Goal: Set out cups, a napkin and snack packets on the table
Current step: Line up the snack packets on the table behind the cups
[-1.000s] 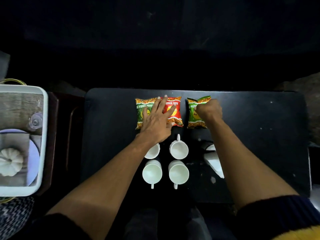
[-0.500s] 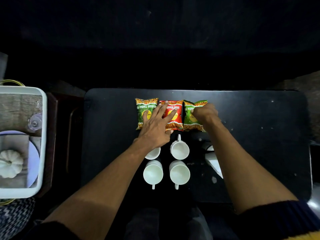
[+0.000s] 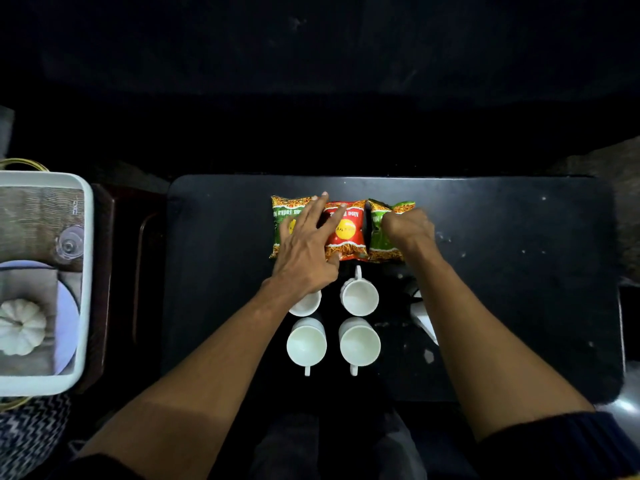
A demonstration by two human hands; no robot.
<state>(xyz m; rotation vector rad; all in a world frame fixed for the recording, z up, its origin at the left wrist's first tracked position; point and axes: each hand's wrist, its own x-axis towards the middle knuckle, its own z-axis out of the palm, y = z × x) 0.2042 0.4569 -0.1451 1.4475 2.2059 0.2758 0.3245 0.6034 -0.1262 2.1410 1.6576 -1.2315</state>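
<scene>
Three snack packets lie side by side on the black table (image 3: 519,271): a green one at the left (image 3: 282,216), a red one in the middle (image 3: 348,233), a green one at the right (image 3: 381,242). My left hand (image 3: 306,247) rests flat, fingers spread, over the left and red packets. My right hand (image 3: 408,228) is curled on the right green packet. Nearer to me stand several white cups (image 3: 358,296) in a block; my left wrist covers part of one. A white napkin (image 3: 424,317) lies to their right, partly hidden by my right forearm.
A white tray (image 3: 85,271) stands off the table at the left, holding a woven mat, a glass (image 3: 71,244), a plate and a white pumpkin-shaped object (image 3: 20,327). A dark wooden surface (image 3: 114,271) lies between tray and table. My legs show below the table's near edge.
My right hand slid the right green packet leftward until it sits against the red one. My left hand stayed pressed on the other two packets.
</scene>
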